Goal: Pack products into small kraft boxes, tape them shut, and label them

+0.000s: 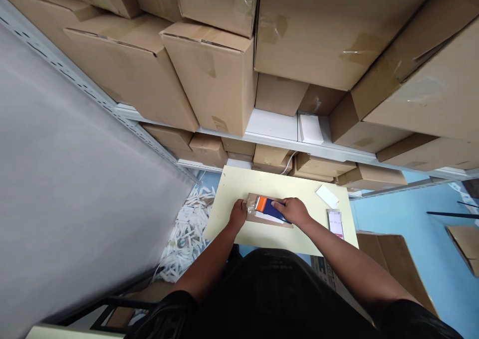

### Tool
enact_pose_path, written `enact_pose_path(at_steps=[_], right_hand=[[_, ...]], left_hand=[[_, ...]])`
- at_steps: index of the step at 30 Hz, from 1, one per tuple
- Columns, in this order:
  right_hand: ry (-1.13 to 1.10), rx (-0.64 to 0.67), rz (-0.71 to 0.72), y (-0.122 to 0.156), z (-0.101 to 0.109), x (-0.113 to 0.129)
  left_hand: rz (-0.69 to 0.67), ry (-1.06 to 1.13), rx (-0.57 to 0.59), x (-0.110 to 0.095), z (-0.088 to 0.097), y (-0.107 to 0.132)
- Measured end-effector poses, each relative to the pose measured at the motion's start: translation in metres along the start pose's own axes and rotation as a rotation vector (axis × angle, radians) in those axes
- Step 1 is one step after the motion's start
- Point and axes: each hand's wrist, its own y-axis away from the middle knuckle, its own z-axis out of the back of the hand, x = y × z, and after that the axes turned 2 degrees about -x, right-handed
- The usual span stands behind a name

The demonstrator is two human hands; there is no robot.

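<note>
A small flat cardboard box (pixel 270 223) lies on the pale yellow table, with clear tape shining at its left end and a white piece, perhaps paper, on top. My left hand (pixel 238 215) is closed at the box's left edge, its fingertips partly hidden. Over the box, my right hand (pixel 295 211) grips a flat dark-blue object with an orange end (pixel 267 207); the orange end points left toward the tape. I cannot make out exactly what kind of object it is.
On the table's (pixel 239 182) right side lie a white box (pixel 327 196) and a phone (pixel 335 223). Shelves full of cardboard boxes (pixel 209 75) rise behind it. White strips (pixel 189 234) are heaped on the floor at left, beside a grey wall (pixel 75 179).
</note>
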Motion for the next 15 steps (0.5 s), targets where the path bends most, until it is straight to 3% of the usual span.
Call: enact_pose_path(at_steps=[2,4,6,8,10,15], right_hand=[[-0.011,0.005,-0.009,0.0,-0.002,0.0],[-0.023,0.011,-0.009,-0.001,-0.003,0.0],[-0.033,0.013,-0.002,-0.001,-0.005,0.0],[-0.045,0.01,0.003,-0.002,-0.005,0.0],[-0.057,0.014,-0.001,-0.004,-0.005,-0.001],[-0.055,0.019,0.02,-0.007,-0.001,0.0]], left_hand=[[0.014,-0.022,-0.032,-0.001,0.002,0.001],[-0.08,-0.059,-0.055,-0.002,0.01,0.006],[-0.326,-0.134,-0.009,-0.004,0.019,0.014],[-0.614,-0.253,0.111,-0.005,0.024,0.025],[-0.771,-0.386,0.214,-0.006,0.024,0.034],[-0.793,-0.577,0.17,-0.003,0.016,0.037]])
